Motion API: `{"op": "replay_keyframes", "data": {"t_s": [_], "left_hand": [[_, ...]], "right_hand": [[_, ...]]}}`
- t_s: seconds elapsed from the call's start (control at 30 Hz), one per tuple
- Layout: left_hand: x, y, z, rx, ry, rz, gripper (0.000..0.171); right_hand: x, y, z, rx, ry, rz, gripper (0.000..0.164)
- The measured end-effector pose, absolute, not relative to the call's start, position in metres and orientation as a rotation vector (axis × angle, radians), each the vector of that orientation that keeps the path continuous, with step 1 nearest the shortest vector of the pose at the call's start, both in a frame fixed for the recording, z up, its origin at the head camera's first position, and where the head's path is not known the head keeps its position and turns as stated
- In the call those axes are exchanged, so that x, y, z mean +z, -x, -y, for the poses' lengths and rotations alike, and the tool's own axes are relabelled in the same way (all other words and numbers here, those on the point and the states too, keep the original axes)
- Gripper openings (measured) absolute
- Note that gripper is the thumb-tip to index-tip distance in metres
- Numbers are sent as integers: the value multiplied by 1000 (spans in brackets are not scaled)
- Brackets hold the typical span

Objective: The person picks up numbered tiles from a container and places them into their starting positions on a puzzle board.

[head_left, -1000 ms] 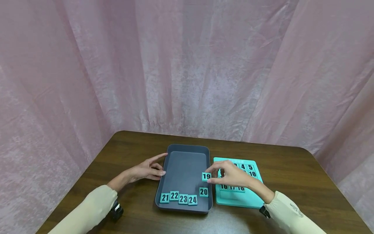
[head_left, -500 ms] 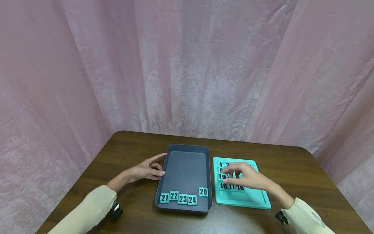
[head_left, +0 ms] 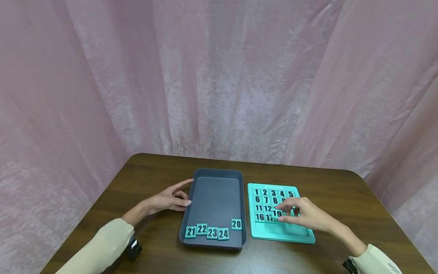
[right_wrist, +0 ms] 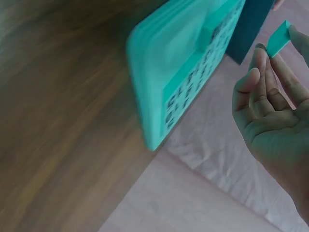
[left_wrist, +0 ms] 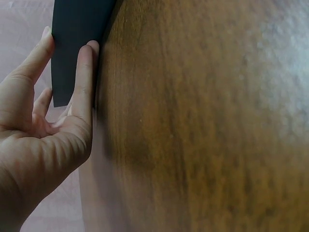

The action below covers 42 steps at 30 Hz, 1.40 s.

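Note:
My right hand [head_left: 308, 215] pinches the turquoise number tile 19 [head_left: 277, 214] between thumb and fingers, over the turquoise number board [head_left: 267, 231]. In the right wrist view this tile [right_wrist: 278, 39] shows edge-on, held apart from the board [right_wrist: 147, 82]. Rows of numbered tiles sit in the board; my hand hides part of the right side. My left hand [head_left: 167, 199] touches the left wall of the dark grey tray [head_left: 216, 198] with mostly straight fingers. The left wrist view shows those fingers against the tray's side [left_wrist: 67, 58]. Tile 20 [head_left: 236, 224] lies inside the tray at the right.
Along the tray's near end lie tile 21 [head_left: 190, 231], tile 22 [head_left: 202, 228], tile 23 [head_left: 212, 233] and tile 24 [head_left: 223, 233]. Tray and board stand side by side on a brown wooden table [head_left: 154, 243]. A pink curtain [head_left: 219, 83] hangs behind it.
My right hand has carried tile 19 from over the tray's right edge rightward across the board, to near its fourth row. The left hand has stayed at the tray.

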<state>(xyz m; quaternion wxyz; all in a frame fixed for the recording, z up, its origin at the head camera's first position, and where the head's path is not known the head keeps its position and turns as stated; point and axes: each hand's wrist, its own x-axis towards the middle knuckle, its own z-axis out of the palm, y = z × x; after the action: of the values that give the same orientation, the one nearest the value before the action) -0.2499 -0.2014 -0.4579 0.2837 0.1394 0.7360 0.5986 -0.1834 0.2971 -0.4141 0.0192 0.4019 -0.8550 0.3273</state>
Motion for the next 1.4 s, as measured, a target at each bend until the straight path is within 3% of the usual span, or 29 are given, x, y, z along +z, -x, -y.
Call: {"op": "replay_keyframes", "data": {"t_s": [0.53,1.2,1.4], "left_hand": [[-456,250,203,1591,-395,-1969,92],[-456,251,203,1585,-382,-1980,92],[-457,251,203,1585,-388,-1980,92]], "right_hand": [[-435,177,-340,880,-1201,2682,23],[-449,185,-332,732,-1145,2667,24],[-446,183,-331,757,-1054,2770,32]]}}
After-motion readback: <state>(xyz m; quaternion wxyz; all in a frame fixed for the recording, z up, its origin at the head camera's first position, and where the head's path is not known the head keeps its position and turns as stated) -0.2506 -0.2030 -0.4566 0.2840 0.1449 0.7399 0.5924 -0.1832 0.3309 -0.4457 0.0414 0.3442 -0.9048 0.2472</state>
